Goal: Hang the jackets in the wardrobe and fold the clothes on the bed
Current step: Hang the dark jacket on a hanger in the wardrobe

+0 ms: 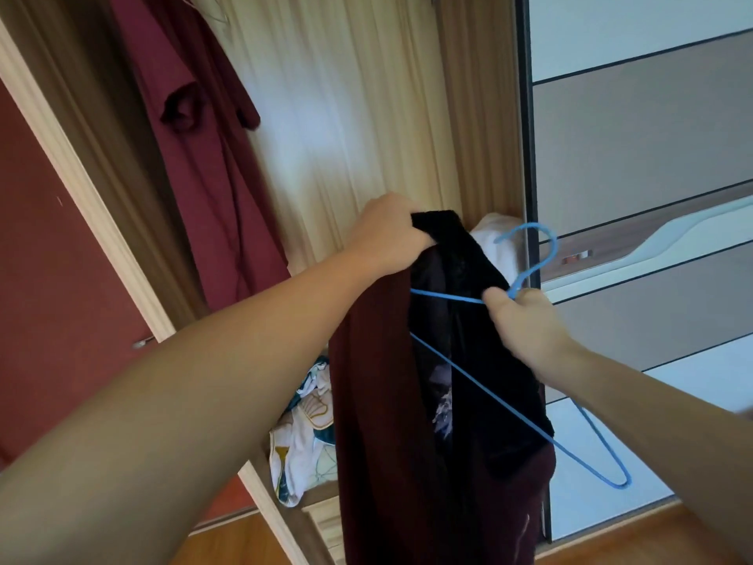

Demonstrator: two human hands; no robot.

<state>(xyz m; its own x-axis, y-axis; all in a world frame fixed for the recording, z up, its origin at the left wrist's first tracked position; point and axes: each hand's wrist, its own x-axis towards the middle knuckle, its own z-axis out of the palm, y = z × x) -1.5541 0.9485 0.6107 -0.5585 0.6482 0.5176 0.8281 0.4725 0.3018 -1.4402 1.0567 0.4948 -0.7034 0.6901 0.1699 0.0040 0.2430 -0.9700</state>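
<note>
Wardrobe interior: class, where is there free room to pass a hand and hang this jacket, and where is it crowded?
Free: the stretch between the hanging maroon garment and the sliding door, above the hands. Crowded: lower down, where the left hand grips the dark jacket, the right hand holds the blue hanger, and patterned cloth fills the shelf.

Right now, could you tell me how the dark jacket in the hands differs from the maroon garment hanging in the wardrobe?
The dark jacket is nearly black maroon with a black collar; the maroon garment is a lighter, plain wine red. The jacket is not on a rail: the left hand grips its collar while the right hand holds a blue wire hanger partly inside it. The garment already hangs at the wardrobe's left side, untouched. Both hang long and limp.
</note>
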